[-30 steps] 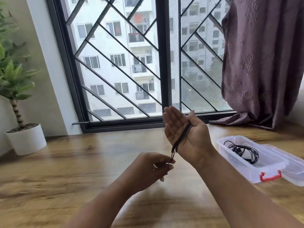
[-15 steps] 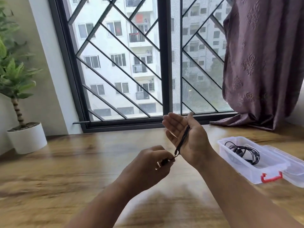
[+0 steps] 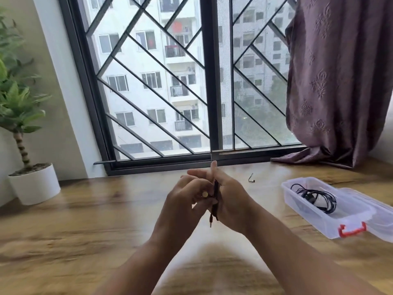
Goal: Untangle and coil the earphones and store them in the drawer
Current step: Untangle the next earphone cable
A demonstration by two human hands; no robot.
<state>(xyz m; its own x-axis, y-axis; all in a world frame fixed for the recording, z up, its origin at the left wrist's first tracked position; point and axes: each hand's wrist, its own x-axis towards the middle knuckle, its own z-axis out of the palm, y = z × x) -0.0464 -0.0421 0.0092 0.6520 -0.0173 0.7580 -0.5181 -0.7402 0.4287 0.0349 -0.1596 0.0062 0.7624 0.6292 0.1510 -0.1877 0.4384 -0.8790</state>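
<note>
Both bare forearms reach forward and meet at the middle. The left hand (image 3: 187, 199) curls its fingers (image 3: 196, 184), pinching the earphone cable (image 3: 215, 194) against the right hand (image 3: 231, 199), which stands upright with one finger pointing up (its palm side is hidden).

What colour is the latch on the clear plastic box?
Red. The latch sits on the clear plastic box's near end; the head view shows it best.

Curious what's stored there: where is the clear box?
Head view, right side: the clear box sits open on the table, near the curtain, right of the right hand.
</note>
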